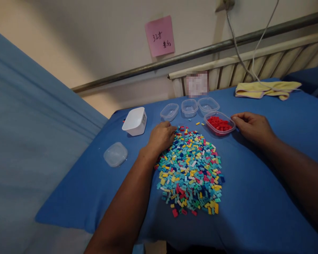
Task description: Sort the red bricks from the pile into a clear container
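A heap of small plastic bricks (192,169) in teal, yellow, red, white and dark blue lies on the blue cloth. My left hand (161,135) rests at the heap's far left edge, its fingers curled down among the bricks. My right hand (251,126) lies on the cloth with fingers curled, its tips touching the right rim of a clear tub of red bricks (219,124). What the fingers of either hand hold, if anything, is hidden.
Three clear tubs (189,107) stand in a row behind the heap. A white bin (135,121) is tipped at the left, a clear lid (116,154) nearer me. A yellow towel (266,90) and a cable lie at the back right by a radiator.
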`<move>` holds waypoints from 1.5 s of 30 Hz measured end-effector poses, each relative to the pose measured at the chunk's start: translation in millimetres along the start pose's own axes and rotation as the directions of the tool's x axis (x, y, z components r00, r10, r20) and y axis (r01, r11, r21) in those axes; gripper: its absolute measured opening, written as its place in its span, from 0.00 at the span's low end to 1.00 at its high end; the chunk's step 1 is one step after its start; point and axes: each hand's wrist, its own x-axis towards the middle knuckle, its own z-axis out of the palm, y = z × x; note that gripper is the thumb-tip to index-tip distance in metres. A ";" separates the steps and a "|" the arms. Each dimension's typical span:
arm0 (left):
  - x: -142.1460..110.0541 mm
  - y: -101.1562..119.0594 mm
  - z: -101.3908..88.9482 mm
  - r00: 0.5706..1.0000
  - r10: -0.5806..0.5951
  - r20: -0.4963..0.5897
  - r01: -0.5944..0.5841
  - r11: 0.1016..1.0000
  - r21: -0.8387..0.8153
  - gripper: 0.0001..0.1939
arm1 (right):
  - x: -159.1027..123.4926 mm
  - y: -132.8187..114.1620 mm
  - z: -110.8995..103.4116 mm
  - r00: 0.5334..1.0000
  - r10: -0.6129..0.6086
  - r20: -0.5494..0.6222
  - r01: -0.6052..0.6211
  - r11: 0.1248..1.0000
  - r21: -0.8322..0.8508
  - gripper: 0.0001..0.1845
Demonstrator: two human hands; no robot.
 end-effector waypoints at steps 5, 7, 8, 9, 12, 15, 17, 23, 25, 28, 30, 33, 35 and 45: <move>0.3 1.2 -2.5 0.992 -0.118 0.043 0.117 0.993 0.026 0.17 | -0.7 0.1 0.3 1.000 -0.014 0.004 0.014 1.000 -0.005 0.13; 0.5 2.9 -4.2 0.994 -0.109 0.012 0.110 0.994 -0.022 0.17 | -0.6 1.5 0.9 1.000 -0.030 0.001 0.030 1.000 -0.009 0.14; 0.9 4.4 -4.3 0.997 -0.077 0.006 0.078 0.996 -0.050 0.17 | -0.3 2.4 1.2 1.000 -0.031 0.002 0.031 0.999 -0.008 0.14; 1.4 6.2 -4.0 0.999 -0.032 0.014 0.033 0.997 -0.074 0.17 | 0.1 3.3 1.4 1.000 -0.026 0.006 0.026 1.000 -0.006 0.14; 3.3 11.1 -1.3 0.993 0.094 0.075 -0.086 0.990 -0.108 0.18 | 0.9 4.2 1.5 1.000 -0.004 0.020 0.004 1.000 0.002 0.15; 3.4 12.4 -0.3 0.990 0.101 0.098 -0.088 0.987 -0.132 0.19 | -0.4 1.9 1.0 1.000 -0.013 0.019 0.012 1.000 0.009 0.15; 2.2 12.1 -1.3 0.993 0.071 0.092 -0.056 0.986 -0.158 0.18 | -1.8 -0.4 0.9 1.000 -0.019 0.015 0.019 1.000 0.012 0.14; -0.2 13.3 -4.9 0.999 -0.009 0.040 0.016 0.983 -0.185 0.14 | -0.1 0.7 0.9 1.000 -0.022 -0.020 0.023 1.000 0.021 0.13; 0.8 14.7 -4.4 0.999 -0.046 -0.015 0.041 0.963 -0.266 0.11 | -0.4 -1.0 -1.1 0.997 -0.044 -0.068 0.046 0.999 0.027 0.15; 2.6 20.4 -3.6 0.984 -0.169 -0.052 0.108 0.805 -0.584 0.09 | -10.5 -14.9 -4.6 0.974 -0.165 -0.155 0.164 0.986 -0.016 0.16; 2.7 28.6 -4.6 0.966 -0.258 0.005 0.154 0.559 -0.815 0.11 | -26.2 -30.6 -3.8 0.922 -0.353 -0.158 0.349 0.935 -0.057 0.14; -0.8 46.9 -9.5 0.959 -0.262 0.107 0.171 0.236 -0.956 0.19 | -57.7 -54.8 6.2 0.761 -0.649 0.008 0.648 0.761 0.042 0.11; -5.0 60.1 -13.2 0.966 -0.208 0.152 0.182 0.136 -0.974 0.22 | -76.4 -66.6 16.2 0.665 -0.743 0.075 0.730 0.668 0.142 0.12; -17.9 95.5 -11.2 0.986 -0.052 0.158 0.162 0.080 -0.984 0.24 | -87.8 -75.5 26.4 0.640 -0.765 0.073 0.743 0.640 0.198 0.08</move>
